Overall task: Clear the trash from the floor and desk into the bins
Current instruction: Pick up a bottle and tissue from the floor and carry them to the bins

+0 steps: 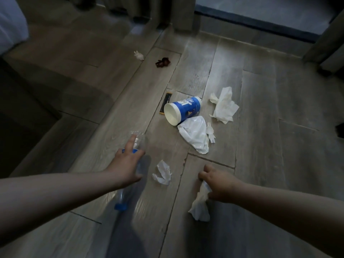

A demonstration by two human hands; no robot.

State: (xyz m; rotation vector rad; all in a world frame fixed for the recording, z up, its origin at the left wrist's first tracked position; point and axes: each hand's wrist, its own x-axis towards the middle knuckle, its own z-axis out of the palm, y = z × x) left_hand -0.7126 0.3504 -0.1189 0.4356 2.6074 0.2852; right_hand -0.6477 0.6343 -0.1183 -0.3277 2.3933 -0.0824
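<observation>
— On the floor (pixel 260 164), which edges and what open room are to be entered?
— Left boundary: the dark base of a bed (pixel 28 90), its edge run diagonally past the litter. Far boundary: a dark sill (pixel 260 17), with a curtain (pixel 323 43) hung at the right. Bare planks are seen to the right of the litter and toward the near right corner.
— Containers and contents?
— One paper cup (pixel 182 110), blue and white, laid on its side with the mouth turned toward the camera; only its white inner wall is seen. One clear bottle (pixel 140 142) with a blue cap, gripped by the left hand (pixel 126 161), fingers laid over it and thumb set against its near side; its contents cannot be told through the blur. One white plastic bag (pixel 193 135), crumpled and touching the cup's rim; its inside is hidden.
— Loose items, counted?
— Four white tissues. The large tissue (pixel 223 105) is just right of the cup. The small tissue (pixel 162 173) is between the two hands. The held tissue (pixel 201 205) is pinched in the curled fingers of the right hand (pixel 217 183) and hangs below it. The far scrap (pixel 138 55) is well apart, toward the bed. One black sachet (pixel 165 103) is partly behind the cup. One small white piece (pixel 211 134) is against the bag's right edge. One dark red wrapper (pixel 162 62) is near the far scrap.
</observation>
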